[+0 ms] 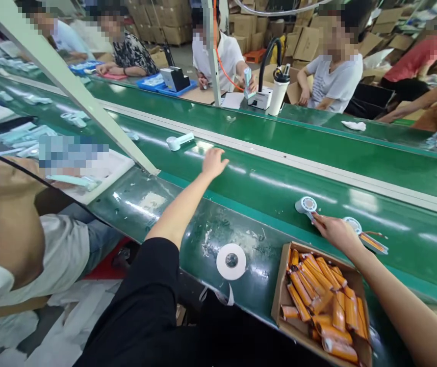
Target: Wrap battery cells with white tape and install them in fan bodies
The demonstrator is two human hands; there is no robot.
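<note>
Over the green conveyor belt (264,188), my left hand (214,163) reaches out with its fingers apart and nothing in them. A pale blue handheld fan (174,143) lies on the belt just beyond it to the left. My right hand (335,232) grips the handle of another handheld fan (305,205), whose round head points away from me. Partly behind that wrist lies a further handheld fan (373,243) with an orange battery and wires showing in its handle. Below my right forearm stands a cardboard box (279,293) of orange cylindrical batteries (338,311).
A roll of white tape (224,262) lies on the worktop edge before me. A slanted metal post (88,104) rises at the left, next to a co-worker's tray (117,171). Several people sit across the belt, near a white bottle-shaped cup (278,94).
</note>
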